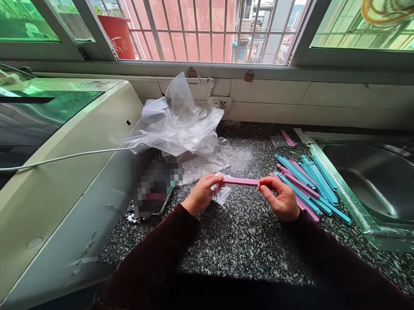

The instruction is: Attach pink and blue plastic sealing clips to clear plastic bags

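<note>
I hold a pink plastic clip stick [240, 182] level above the speckled granite counter [238, 236]. My left hand [202, 194] pinches its left end, together with a small clear plastic bag [222, 194] that hangs from it. My right hand [280, 198] pinches the right end. Just right of my right hand lies a pile of several pink and blue clip sticks [311, 184].
A heap of crumpled clear plastic bags [178, 124] sits at the back of the counter. A washing machine [57, 180] stands at the left with a white cable [63, 157] across it. A steel sink [376, 184] is at the right. One pink stick [287, 138] lies near the wall.
</note>
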Demonstrator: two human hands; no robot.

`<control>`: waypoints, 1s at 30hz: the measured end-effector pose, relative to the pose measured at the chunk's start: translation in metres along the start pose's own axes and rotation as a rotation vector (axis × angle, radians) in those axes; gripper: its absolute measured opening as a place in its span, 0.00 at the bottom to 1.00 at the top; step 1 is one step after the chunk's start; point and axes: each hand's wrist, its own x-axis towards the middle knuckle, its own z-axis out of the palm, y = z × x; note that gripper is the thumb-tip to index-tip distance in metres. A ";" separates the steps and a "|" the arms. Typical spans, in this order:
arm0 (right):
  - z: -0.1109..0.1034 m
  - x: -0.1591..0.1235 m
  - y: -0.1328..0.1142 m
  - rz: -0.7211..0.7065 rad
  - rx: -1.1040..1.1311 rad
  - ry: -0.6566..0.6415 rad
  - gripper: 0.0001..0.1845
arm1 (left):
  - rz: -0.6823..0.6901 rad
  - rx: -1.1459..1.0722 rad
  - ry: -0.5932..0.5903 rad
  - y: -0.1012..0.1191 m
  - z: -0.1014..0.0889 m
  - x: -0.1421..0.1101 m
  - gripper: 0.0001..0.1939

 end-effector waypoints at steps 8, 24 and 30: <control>0.004 0.000 0.000 -0.152 -0.114 0.004 0.06 | 0.068 0.164 -0.113 -0.005 0.001 -0.003 0.17; 0.008 0.000 0.009 -0.160 -0.199 -0.025 0.06 | 0.189 0.201 -0.137 -0.009 0.003 -0.004 0.39; 0.009 -0.001 0.010 -0.177 -0.242 -0.055 0.06 | 0.219 0.231 -0.135 -0.010 0.001 -0.003 0.38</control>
